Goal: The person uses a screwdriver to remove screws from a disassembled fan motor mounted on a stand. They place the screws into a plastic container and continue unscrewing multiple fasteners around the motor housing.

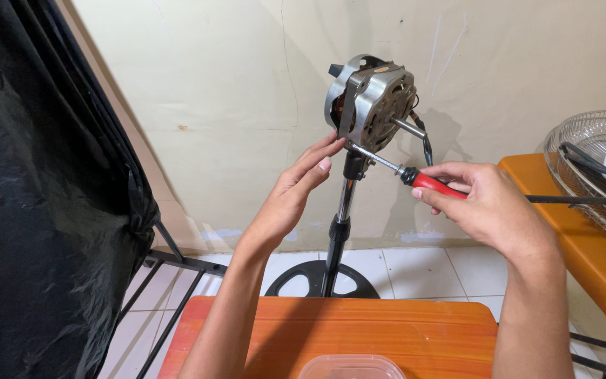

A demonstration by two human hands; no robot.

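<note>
Right hand [482,203] grips the red-handled screwdriver [405,172], tip at the underside of the fan motor [372,104] atop its stand pole [339,224]. Left hand [296,189], open-fingered, braces the motor's lower edge.

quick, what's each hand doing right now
Left hand: open, fingertips touching the underside of the fan motor.
Right hand: closed, holding the red-handled screwdriver.

Both forearms are bare to the frame's lower edge below the fan motor [372,102], with no sleeves, and the left hand [296,189] and right hand [482,203] wear neither rings, watch nor gloves.
</note>
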